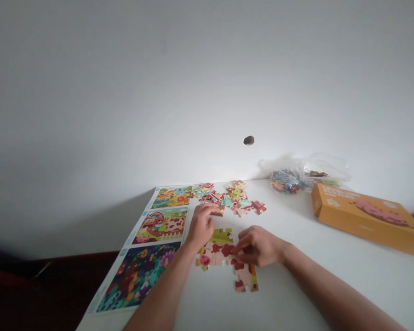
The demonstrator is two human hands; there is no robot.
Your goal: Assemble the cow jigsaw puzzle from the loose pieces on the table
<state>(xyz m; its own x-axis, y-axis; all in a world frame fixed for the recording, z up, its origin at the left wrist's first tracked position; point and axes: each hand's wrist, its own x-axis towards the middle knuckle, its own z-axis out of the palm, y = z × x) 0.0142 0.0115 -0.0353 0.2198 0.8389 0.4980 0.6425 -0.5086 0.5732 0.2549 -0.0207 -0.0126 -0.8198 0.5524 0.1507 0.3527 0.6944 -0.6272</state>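
A partly joined jigsaw puzzle lies on the white table, showing a brown-spotted cow on green. My right hand is at its right edge, fingers curled in and pinched at a puzzle piece that they mostly cover. Up and to the left, my left hand reaches forward with fingers stretched over a loose puzzle piece, thumb apart from them. Farther back, several loose pieces are piled near the wall. A piece with a red shape lies at the right of that pile.
On the left is a picture sheet with three printed scenes, partly under my left forearm. Clear plastic bags of pieces rest against the wall. An orange puzzle box stands at the right. The wall has a small hole.
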